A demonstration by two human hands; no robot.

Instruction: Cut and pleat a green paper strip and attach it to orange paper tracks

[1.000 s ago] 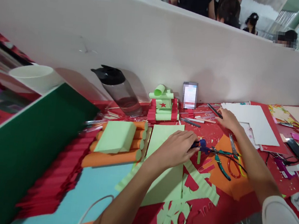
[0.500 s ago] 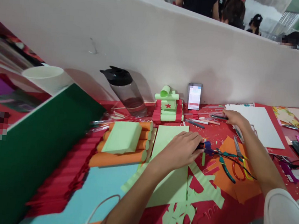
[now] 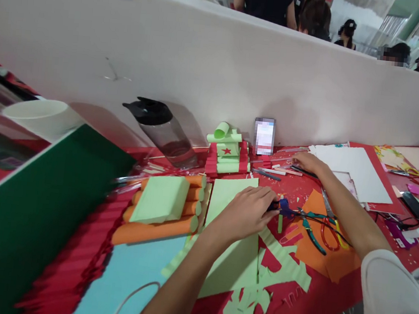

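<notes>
My left hand [image 3: 249, 208] is closed round the black end of a tool with a blue part [image 3: 285, 208], above a pale green sheet [image 3: 227, 269]. Beyond it, my right hand [image 3: 309, 162] reaches down among the pens, fingers bent together. Whatever they pinch, if anything, is hidden. A dark pen [image 3: 305, 172] lies below that hand. Between my arms, green-handled pliers [image 3: 312, 230] and red-handled scissors [image 3: 330, 235] lie on orange paper [image 3: 319, 256]. Cut pale green scraps [image 3: 285, 272] lie near my left wrist.
A paper model with a red star [image 3: 228, 152] and a phone [image 3: 264, 137] stand by the white partition [image 3: 204, 61]. Left are a tilted water bottle [image 3: 167, 135], orange paper rolls [image 3: 160, 232], red pleated paper [image 3: 75, 258] and a green board [image 3: 39, 209]. White sheets [image 3: 365, 171] lie right.
My right hand has shifted left past the dark pen, deeper among the pens. My left hand keeps its grip on the tool. The view has turned slightly right.
</notes>
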